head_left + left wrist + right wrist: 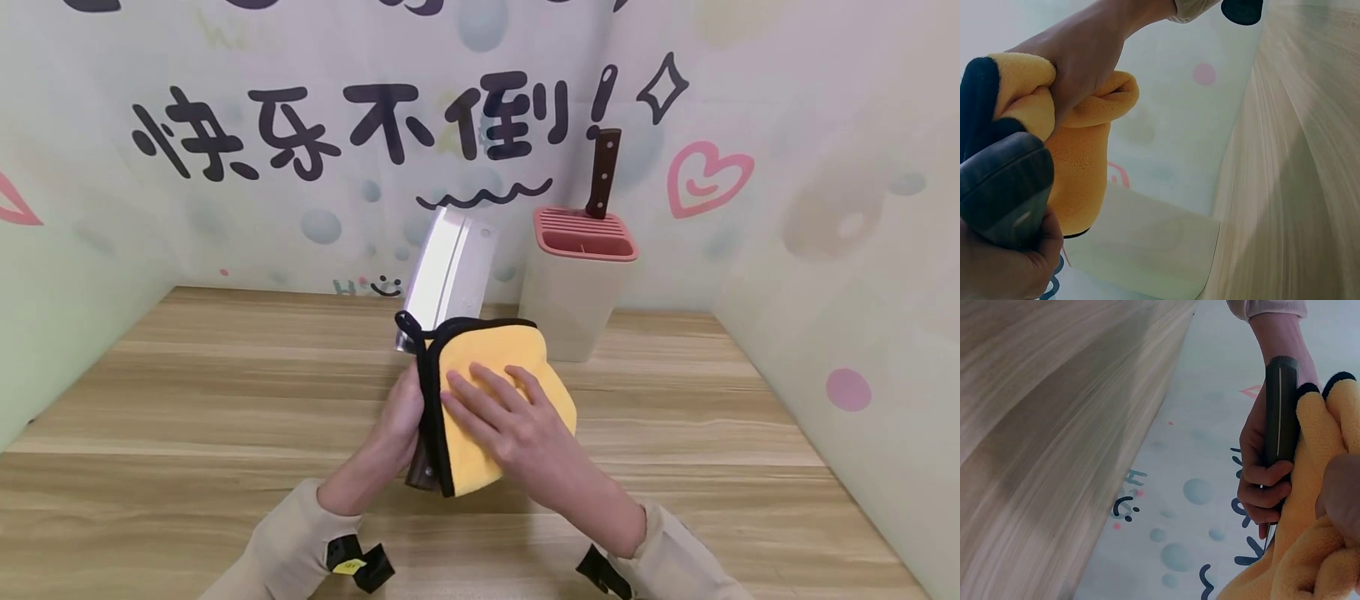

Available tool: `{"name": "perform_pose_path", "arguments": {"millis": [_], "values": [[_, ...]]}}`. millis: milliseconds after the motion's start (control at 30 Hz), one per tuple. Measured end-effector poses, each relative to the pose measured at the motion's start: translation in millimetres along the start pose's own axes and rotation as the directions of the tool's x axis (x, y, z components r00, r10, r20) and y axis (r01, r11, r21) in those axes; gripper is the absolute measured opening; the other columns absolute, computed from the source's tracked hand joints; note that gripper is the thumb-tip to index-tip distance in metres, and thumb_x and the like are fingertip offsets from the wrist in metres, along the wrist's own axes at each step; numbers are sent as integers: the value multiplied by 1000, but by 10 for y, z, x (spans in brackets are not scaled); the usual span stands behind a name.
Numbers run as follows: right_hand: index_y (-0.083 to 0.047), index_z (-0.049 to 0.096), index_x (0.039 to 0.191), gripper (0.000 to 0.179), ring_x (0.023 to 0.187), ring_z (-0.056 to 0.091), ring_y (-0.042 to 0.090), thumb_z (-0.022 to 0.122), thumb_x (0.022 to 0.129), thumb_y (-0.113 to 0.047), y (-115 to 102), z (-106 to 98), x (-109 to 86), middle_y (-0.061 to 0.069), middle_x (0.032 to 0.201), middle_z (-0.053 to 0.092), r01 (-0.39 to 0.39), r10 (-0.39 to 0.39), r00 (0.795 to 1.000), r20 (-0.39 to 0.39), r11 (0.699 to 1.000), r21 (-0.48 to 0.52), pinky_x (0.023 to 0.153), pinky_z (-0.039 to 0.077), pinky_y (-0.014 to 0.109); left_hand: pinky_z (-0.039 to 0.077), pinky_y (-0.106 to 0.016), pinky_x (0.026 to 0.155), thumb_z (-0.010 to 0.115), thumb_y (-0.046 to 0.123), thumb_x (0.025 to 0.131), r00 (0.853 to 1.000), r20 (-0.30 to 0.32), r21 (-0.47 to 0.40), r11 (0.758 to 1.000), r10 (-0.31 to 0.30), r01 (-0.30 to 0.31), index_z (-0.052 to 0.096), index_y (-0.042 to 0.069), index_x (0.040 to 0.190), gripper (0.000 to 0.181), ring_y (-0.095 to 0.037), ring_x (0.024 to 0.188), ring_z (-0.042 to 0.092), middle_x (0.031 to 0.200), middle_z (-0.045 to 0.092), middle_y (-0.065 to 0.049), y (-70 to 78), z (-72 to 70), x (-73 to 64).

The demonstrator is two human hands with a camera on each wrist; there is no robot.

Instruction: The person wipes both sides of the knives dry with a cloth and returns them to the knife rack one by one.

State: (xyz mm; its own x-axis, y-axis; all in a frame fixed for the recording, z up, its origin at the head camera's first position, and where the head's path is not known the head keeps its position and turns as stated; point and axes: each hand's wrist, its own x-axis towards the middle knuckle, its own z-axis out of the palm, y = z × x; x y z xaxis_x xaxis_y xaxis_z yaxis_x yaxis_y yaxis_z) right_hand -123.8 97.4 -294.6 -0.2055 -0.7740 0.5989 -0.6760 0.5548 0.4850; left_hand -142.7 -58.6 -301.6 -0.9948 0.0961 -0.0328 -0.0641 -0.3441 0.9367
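A cleaver with a broad shiny blade (pixel 450 267) is held up at the middle, tilted, its tip end toward the back wall. My left hand (pixel 401 412) grips its dark handle (pixel 1282 412); curled fingers show round it in the right wrist view. A yellow cloth (pixel 491 342) with black edging and a small loop covers the lower part of the blade. My right hand (pixel 517 425) holds the cloth against the cleaver, fingers spread over the front. Bunched cloth folds show round this hand in both wrist views. The blade part under the cloth is hidden.
Behind the cloth, to the right, stands a pale knife block (pixel 566 308) with a pink slotted top. One brown-handled knife (pixel 603 171) is upright in it. The wood-grain table (pixel 225 392) meets a printed back wall (pixel 337 208) and side walls.
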Motion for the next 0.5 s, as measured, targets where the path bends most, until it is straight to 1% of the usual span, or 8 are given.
{"name": "perform_pose_path", "arguments": {"millis": [167, 267, 367, 433, 500], "values": [[-12, 60, 115, 37, 112, 50, 24, 36, 88, -1, -26, -32, -24, 5, 122, 55, 58, -58, 998, 11, 998, -33, 87, 41, 42, 45, -21, 62, 29, 24, 98, 997, -65, -39, 999, -31, 29, 51, 2, 100, 32, -7, 66, 52, 76, 51, 2, -4, 8, 8], [-11, 60, 114, 36, 112, 50, 24, 36, 88, -3, -40, -42, -51, 5, 121, 55, 88, -88, 996, 2, 996, -31, 87, 41, 43, 43, -19, 66, 28, 23, 98, 997, -71, -54, 998, -39, 35, 49, 2, 104, 31, -6, 70, 50, 80, 50, 3, 5, 6, 13], [-11, 60, 114, 36, 111, 50, 24, 33, 91, -3, -51, -47, -79, 6, 122, 55, 112, -112, 994, -12, 993, -26, 87, 42, 43, 43, -19, 69, 27, 25, 98, 997, -52, -88, 995, -58, 54, 47, 0, 110, 34, -7, 72, 50, 81, 51, 3, 22, 1, 14], [-10, 60, 114, 36, 111, 50, 24, 31, 93, -3, -57, -51, -96, 6, 122, 54, 130, -130, 991, -23, 991, -15, 88, 42, 43, 44, -19, 71, 28, 28, 98, 997, -37, -115, 991, -72, 68, 48, 0, 109, 36, -7, 73, 52, 82, 54, 3, 32, -6, 13], [-10, 59, 116, 36, 112, 50, 24, 30, 94, -4, -66, -58, -112, 5, 123, 54, 153, -153, 988, -31, 988, -2, 88, 42, 42, 46, -19, 71, 31, 33, 96, 995, -18, -148, 985, -93, 89, 52, 2, 104, 38, -8, 72, 55, 81, 57, 3, 44, -11, 3]]}}
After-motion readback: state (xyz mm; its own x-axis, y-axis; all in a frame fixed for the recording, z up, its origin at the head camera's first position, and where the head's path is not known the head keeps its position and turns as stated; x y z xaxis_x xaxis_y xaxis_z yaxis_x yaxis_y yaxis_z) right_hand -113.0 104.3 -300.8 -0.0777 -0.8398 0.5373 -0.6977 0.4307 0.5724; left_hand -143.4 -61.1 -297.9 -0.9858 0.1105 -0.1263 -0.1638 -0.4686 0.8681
